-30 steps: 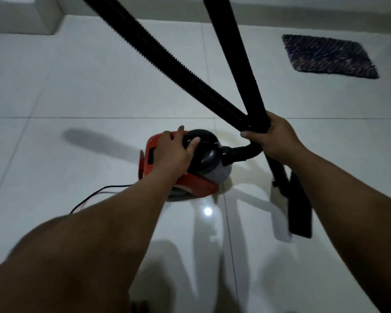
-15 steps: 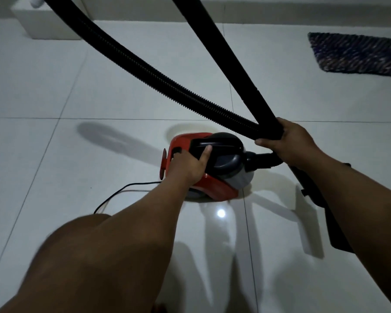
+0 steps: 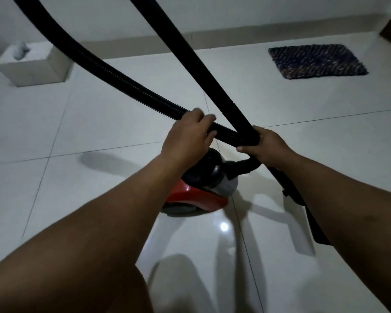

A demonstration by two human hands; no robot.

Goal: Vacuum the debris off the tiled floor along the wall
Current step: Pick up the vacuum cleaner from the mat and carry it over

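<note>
Above the red canister vacuum [image 3: 199, 193], the left hand [image 3: 187, 138] curls loosely over the ribbed hose [image 3: 113, 74], fingers not fully closed, while the right hand [image 3: 265, 146] is clenched around the rigid wand [image 3: 190, 62] where the two cross. Tangled lines could tug the canister over or snag. The wall [image 3: 235, 16] lies well beyond both hands; any debris is too small to make out.
</note>
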